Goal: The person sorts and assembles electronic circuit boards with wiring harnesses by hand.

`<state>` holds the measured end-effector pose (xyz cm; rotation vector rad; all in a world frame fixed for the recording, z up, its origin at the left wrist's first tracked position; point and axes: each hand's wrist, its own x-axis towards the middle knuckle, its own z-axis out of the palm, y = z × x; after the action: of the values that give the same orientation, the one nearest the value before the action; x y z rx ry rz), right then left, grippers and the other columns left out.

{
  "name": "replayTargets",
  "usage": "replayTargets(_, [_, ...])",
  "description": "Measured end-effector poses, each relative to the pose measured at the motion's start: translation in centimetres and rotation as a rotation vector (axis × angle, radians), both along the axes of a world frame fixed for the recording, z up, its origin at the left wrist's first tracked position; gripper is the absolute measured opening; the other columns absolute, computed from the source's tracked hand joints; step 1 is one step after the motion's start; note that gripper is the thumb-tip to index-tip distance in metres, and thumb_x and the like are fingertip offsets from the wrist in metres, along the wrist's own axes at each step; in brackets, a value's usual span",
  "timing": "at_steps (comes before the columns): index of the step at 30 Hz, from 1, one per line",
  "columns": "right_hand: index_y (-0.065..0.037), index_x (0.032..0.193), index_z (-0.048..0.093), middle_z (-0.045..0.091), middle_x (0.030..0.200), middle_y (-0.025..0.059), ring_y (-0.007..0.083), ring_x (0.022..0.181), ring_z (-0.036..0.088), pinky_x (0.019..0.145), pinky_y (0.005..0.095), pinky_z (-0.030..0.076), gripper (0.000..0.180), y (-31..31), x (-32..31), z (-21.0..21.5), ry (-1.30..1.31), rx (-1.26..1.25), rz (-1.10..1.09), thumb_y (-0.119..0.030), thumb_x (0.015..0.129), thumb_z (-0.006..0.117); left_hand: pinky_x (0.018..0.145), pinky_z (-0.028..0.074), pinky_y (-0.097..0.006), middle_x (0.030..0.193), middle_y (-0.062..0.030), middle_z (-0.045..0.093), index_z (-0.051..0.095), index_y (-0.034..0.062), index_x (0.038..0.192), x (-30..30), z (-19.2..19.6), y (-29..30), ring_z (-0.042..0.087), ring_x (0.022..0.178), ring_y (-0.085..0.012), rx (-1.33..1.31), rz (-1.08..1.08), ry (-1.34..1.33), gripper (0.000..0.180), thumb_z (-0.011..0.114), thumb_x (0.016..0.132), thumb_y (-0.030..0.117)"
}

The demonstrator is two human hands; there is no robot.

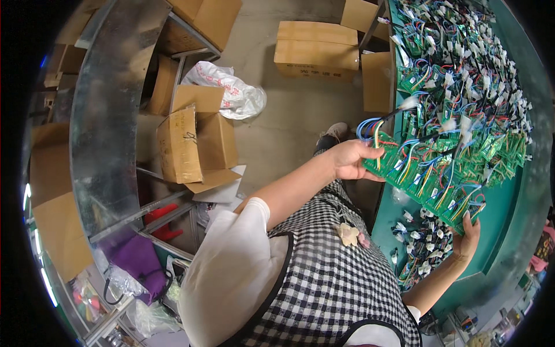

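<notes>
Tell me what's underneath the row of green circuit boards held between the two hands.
Below the row of circuit boards lies the green table, with loose white connectors and wires near the right hand. Whatever sits directly beneath the boards is covered.

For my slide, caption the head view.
Both hands, left hand and right hand, hold a row of green circuit boards over a green table.

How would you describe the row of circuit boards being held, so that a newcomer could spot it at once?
Start at the green worktable on the right, heaped with wired green circuit boards. At its near edge, the left hand and right hand clamp a row of boards between them. Unlike the loose heap, these are lined up side by side, lifted clear.
</notes>
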<state>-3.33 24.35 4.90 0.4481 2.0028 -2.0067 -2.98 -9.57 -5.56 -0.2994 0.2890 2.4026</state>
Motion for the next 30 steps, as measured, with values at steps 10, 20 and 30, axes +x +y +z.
replayTargets(10, [0.001,0.087,0.057,0.061,0.068,0.0111,0.0172,0.062,0.059,0.056,0.031,0.046,0.02,-1.6,-3.8,-2.4,0.267,0.765,-0.293,-0.014,0.074,0.059,0.081,0.046,-0.032,0.105,-0.0078,0.055,0.046,0.0068,0.112,-1.5,3.3,1.4,0.055,0.094,-0.0186,-0.576,0.395,0.204,0.041,0.057,0.075,-0.007])
replayTargets(20, [0.004,0.11,0.044,0.056,0.1,0.0075,0.0152,0.087,0.053,0.083,0.0287,0.039,0.046,-2.5,-0.8,-2.3,0.1,-0.122,-0.331,-0.005,0.07,0.066,0.079,0.048,-0.038,0.104,-0.0111,0.057,0.048,0.0025,0.111,-3.2,3.9,2.7,0.058,0.092,-0.0226,-0.533,0.141,0.444,0.03,0.054,0.081,0.003])
replayTargets(30, [0.0,0.1,0.05,0.061,0.087,0.0194,0.0301,0.077,0.061,0.068,0.0339,0.047,0.038,-3.0,-1.1,-1.5,0.561,0.813,-0.372,0.0,0.065,0.063,0.077,0.05,-0.04,0.1,-0.0094,0.058,0.049,0.0036,0.11,-1.3,3.7,6.8,0.06,0.086,-0.0226,-0.813,0.264,0.184,0.032,0.053,0.079,-0.002])
